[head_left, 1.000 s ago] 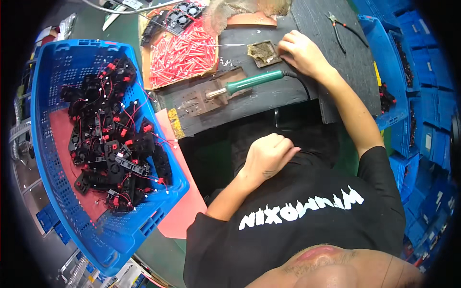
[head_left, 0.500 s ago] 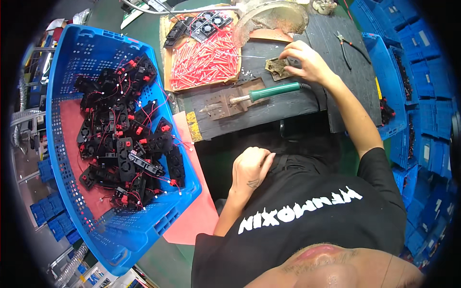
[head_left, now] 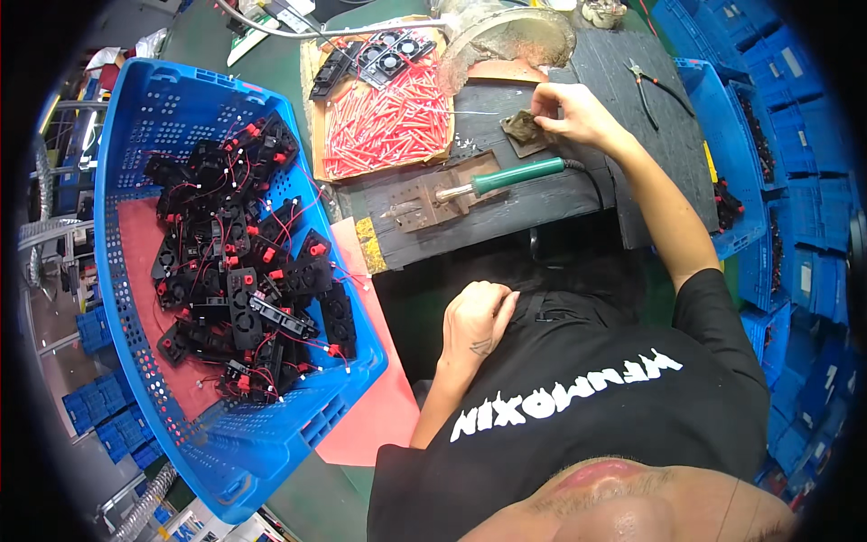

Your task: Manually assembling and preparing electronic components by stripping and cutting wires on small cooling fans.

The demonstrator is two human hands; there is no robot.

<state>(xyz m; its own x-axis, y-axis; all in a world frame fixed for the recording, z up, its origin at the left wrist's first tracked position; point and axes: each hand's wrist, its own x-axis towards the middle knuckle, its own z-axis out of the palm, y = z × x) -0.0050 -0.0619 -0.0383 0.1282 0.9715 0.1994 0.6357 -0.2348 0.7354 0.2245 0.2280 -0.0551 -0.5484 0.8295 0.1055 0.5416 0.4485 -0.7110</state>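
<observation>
My right hand [head_left: 582, 116] reaches over the dark bench, thumb and fingers pinching the edge of a worn brown-olive pad [head_left: 520, 126]. The pad is partly lifted and folded over a small flat piece beneath it. Just nearer to me, a green-handled soldering iron [head_left: 515, 175] lies on a rusty metal rest [head_left: 442, 200], its tip pointing left. In front of my shirt, my left hand [head_left: 479, 318] rests curled, back upward, the thumb along its side. Nothing shows in it, and its fingertips are mostly hidden.
A blue crate [head_left: 348, 384] of black fans with red-black wires stands at left. Behind the iron, a cardboard box [head_left: 318, 135] contains red tubes and several fans [head_left: 393, 59]. Pliers [head_left: 646, 95] lie at right, near blue bins [head_left: 750, 230]. A crusty round hood [head_left: 510, 45] stands behind.
My right fingers have closed on the pad and its edge has come up and folded. My left hand stays curled in place. The whole view has shifted slightly.
</observation>
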